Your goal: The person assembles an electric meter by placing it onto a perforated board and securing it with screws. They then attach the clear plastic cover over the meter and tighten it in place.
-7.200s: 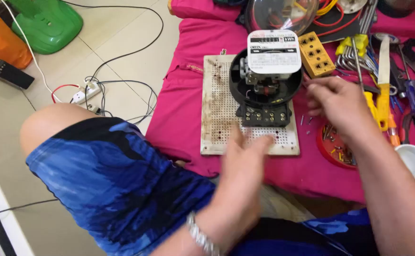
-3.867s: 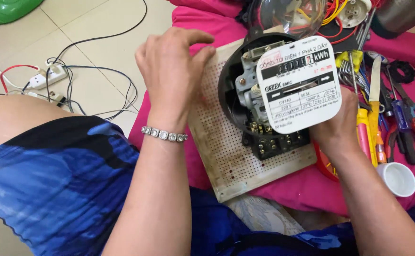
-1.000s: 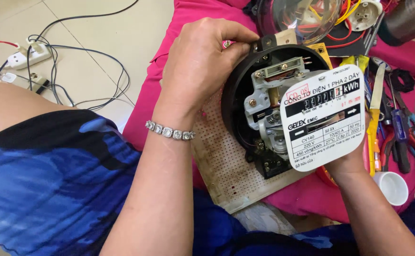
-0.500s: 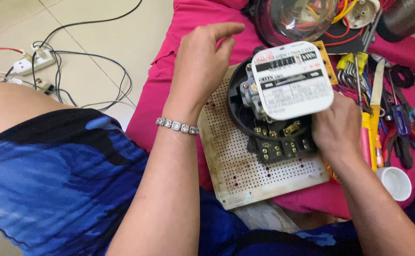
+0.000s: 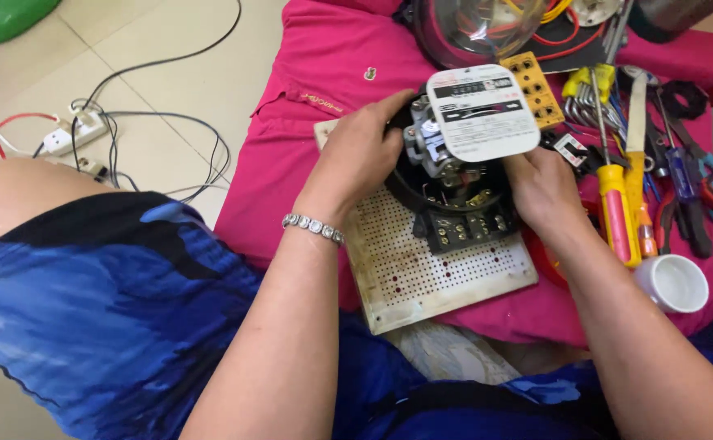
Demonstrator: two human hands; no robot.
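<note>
A round black electricity meter (image 5: 454,183) with a white faceplate (image 5: 481,112) and a black terminal block (image 5: 469,231) sits on a cream perforated board (image 5: 430,269). My left hand (image 5: 356,159), with a silver bracelet at the wrist, grips the meter's left side. My right hand (image 5: 545,191) holds its right side, below the faceplate. The meter's cover is off and its metal mechanism shows under the faceplate.
The board lies on a pink cloth (image 5: 324,90). A clear dome cover (image 5: 475,28), a yellow terminal strip (image 5: 534,85), screwdrivers (image 5: 617,208), pliers (image 5: 711,191) and a small white cup (image 5: 673,283) lie to the right. Cables and a power strip (image 5: 71,138) lie on the floor at left.
The meter, tilted up toward me a second ago, is now laid flatter on the board. My left hand has slid from the meter's top rim down to its left side.
</note>
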